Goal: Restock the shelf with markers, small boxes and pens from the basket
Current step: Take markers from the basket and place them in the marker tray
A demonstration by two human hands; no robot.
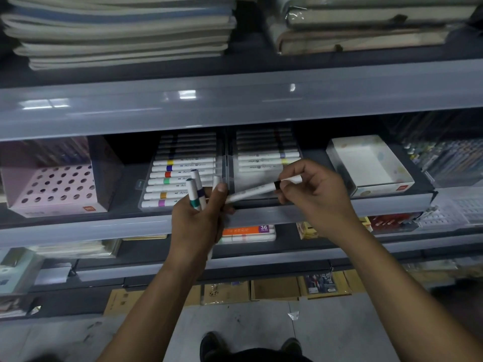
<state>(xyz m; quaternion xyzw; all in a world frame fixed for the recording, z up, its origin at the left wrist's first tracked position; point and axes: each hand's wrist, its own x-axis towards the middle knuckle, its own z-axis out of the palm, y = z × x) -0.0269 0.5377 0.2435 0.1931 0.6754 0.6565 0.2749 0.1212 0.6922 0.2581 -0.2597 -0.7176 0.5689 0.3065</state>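
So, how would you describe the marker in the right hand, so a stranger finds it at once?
Look at the middle shelf, in front of the two clear marker trays. The right hand pinches one white marker lying almost level. Unlike the upright ones bunched in the left hand, it has a black band.

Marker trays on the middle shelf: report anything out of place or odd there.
The right marker tray is only part filled: its front is bare, while the left marker tray is full to the front. The white box beside them sits askew and looks empty. Nothing looks spilled or damaged.
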